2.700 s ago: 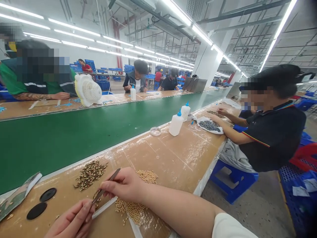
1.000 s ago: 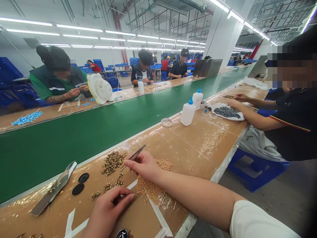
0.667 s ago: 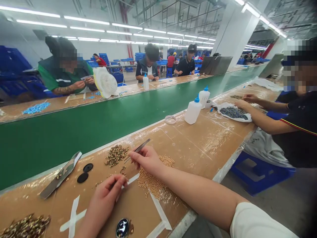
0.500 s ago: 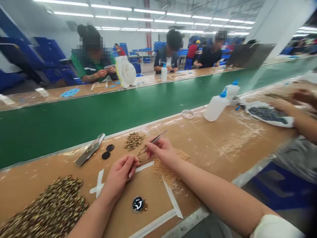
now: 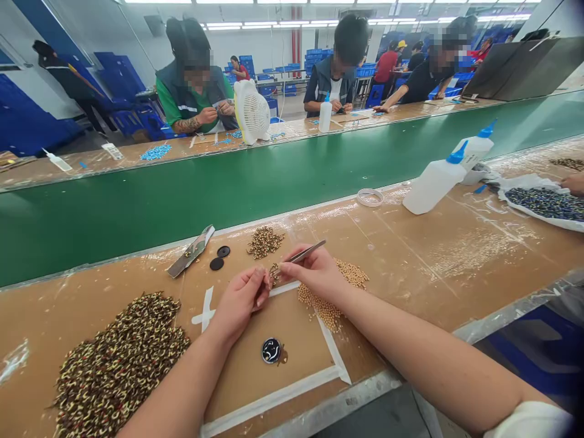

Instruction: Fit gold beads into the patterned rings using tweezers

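Note:
My right hand (image 5: 314, 274) pinches metal tweezers (image 5: 305, 253), their tips pointing left toward my left hand (image 5: 241, 298). My left hand's fingers are pinched on a small piece I cannot make out, right at the tweezer tips. Under my right wrist lies a pile of tan beads (image 5: 329, 298). A small heap of gold-and-dark parts (image 5: 264, 241) sits just beyond my hands. A large heap of the same kind of patterned parts (image 5: 119, 362) lies at the left. A round black badge (image 5: 271, 351) rests inside a white-taped square (image 5: 278, 398) below my hands.
A green conveyor belt (image 5: 228, 188) runs behind the brown bench. Two black discs (image 5: 219, 257) and a metal strip (image 5: 190, 251) lie near it. Two white squeeze bottles (image 5: 435, 180), a clear ring (image 5: 370, 196) and a co-worker's tray of dark beads (image 5: 542, 204) stand right. Several people work across the belt by a white fan (image 5: 252, 111).
My view has swung left and down, bringing in the large heap and the badge. My left hand rose from the bench to meet the tweezer tips; my right hand kept hold of the tweezers.

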A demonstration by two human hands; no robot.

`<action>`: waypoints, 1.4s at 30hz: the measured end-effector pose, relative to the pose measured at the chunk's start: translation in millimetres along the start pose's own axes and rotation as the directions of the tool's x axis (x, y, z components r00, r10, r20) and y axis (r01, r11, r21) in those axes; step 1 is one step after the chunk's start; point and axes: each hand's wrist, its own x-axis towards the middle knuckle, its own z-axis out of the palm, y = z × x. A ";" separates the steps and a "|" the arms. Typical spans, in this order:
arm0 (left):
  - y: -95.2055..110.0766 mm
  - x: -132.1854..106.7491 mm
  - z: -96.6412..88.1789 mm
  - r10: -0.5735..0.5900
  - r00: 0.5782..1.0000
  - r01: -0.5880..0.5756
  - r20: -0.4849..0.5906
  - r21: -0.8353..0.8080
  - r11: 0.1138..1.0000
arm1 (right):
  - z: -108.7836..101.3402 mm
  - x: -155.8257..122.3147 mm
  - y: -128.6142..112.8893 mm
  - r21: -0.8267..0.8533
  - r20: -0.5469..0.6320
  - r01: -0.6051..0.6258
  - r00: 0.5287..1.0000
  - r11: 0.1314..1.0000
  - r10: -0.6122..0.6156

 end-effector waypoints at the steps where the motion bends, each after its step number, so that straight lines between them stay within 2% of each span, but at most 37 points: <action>1: -0.5 0.1 -0.6 0.002 1.000 -0.002 0.003 0.002 1.000 | 0.4 -0.1 -0.6 0.001 0.004 0.000 1.000 1.000 0.000; 7: 0.1 0.6 -2.8 0.004 1.000 -0.004 0.006 -0.015 1.000 | 2.1 -1.2 -3.2 0.027 0.036 0.004 0.999 1.000 -0.005; 12: 6.4 0.0 0.1 -0.025 0.999 0.023 -0.024 -0.068 0.997 | 2.5 -2.8 -5.8 0.017 0.006 0.005 1.000 1.000 -0.005; 18: 8.1 -0.3 2.9 -0.028 0.999 0.026 -0.039 -0.047 0.999 | 0.6 -3.5 -5.7 -0.039 -0.022 0.089 0.996 0.995 -0.090; 23: 5.8 -0.8 3.8 -0.022 1.000 0.023 -0.016 0.034 0.999 | 0.8 -4.6 -3.4 -0.128 -0.003 0.150 0.988 0.980 -0.151; 27: 5.4 -1.1 7.0 -0.023 0.999 0.025 -0.049 0.048 0.999 | -0.3 -7.8 -4.0 -0.256 0.080 0.278 0.961 0.926 -0.266; 31: 5.0 0.4 9.3 -0.041 0.997 0.040 -0.065 -0.012 0.999 | -1.9 -10.4 -6.6 -0.371 0.140 0.383 0.924 0.846 -0.356; 35: 4.5 1.3 10.4 -0.041 0.997 0.039 -0.070 -0.032 0.999 | -1.7 -11.0 -7.1 -0.446 0.148 0.415 0.908 0.793 -0.392; 42: 4.5 -0.9 12.6 -0.019 0.997 0.023 -0.069 0.055 0.998 | -1.6 -9.3 -0.4 -0.448 0.125 0.454 0.885 0.770 -0.449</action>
